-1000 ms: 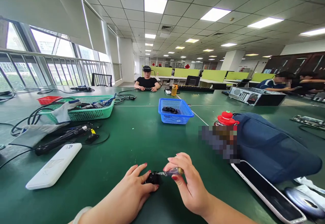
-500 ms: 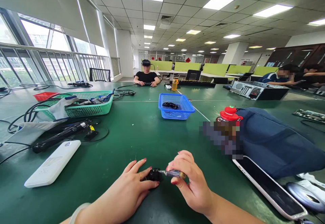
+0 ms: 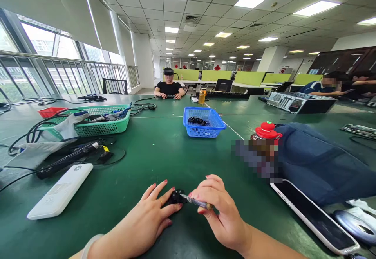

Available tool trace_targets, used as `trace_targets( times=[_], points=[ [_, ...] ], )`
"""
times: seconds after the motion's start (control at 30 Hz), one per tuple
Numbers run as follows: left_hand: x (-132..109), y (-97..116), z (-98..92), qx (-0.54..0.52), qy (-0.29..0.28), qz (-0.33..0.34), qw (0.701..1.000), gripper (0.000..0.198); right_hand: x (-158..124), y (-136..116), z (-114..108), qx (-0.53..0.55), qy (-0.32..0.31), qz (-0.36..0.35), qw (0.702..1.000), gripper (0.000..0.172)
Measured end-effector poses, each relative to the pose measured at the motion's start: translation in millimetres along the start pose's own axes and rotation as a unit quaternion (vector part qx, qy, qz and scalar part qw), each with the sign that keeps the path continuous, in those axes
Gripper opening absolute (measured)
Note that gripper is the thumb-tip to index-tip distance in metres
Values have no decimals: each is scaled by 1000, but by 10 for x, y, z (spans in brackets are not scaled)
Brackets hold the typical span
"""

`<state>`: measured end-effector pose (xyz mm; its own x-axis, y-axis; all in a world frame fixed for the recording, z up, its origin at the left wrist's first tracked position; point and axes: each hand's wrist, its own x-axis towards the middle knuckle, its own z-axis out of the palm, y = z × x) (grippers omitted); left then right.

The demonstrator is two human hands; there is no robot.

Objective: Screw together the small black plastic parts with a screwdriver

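A small glossy black part [image 3: 177, 196] lies on the green table, its exact kind unclear. My left hand [image 3: 149, 212] rests beside it with two fingers holding it from either side; the other fingers are stretched over the tabletop. In the fingers of my right hand [image 3: 221, 212] is a screwdriver [image 3: 201, 203] with a see-through handle. Its metal shaft points left, and the tip meets the right side of the black part. Where exactly the tip sits is too small to tell.
Ahead stands a blue basket [image 3: 204, 130] with black parts inside. A white power bank [image 3: 60, 191], gloves and a green basket [image 3: 114, 125] are on the left. To the right lie a phone [image 3: 314, 216] and a dark blue bag [image 3: 320, 165]. Another person [image 3: 169, 87] sits opposite.
The screwdriver has tilted, its handle end now lower in view than its tip. The black part has shifted slightly left and away, with my left fingers still on it.
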<state>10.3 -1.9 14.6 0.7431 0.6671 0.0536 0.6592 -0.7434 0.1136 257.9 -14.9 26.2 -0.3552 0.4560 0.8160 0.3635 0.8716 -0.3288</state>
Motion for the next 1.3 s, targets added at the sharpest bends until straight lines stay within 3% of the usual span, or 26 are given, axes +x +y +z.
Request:
trace_targets(
  times=[0.6, 0.87, 1.13, 1.3],
  points=[
    [-10, -44, 91, 0, 35, 14, 999, 44, 2, 10, -24, -14, -10, 9, 1000, 17],
    [16, -12, 52, -1, 2, -7, 1000, 45, -16, 24, -17, -14, -23, 6, 1000, 20],
    [18, -57, 72, -12, 3, -16, 1000, 49, -16, 44, -16, -20, -25, 11, 999, 7],
    [26, -71, 76, -18, -6, -22, 1000, 50, -32, 76, -1, -18, -27, 30, 999, 14]
  ],
)
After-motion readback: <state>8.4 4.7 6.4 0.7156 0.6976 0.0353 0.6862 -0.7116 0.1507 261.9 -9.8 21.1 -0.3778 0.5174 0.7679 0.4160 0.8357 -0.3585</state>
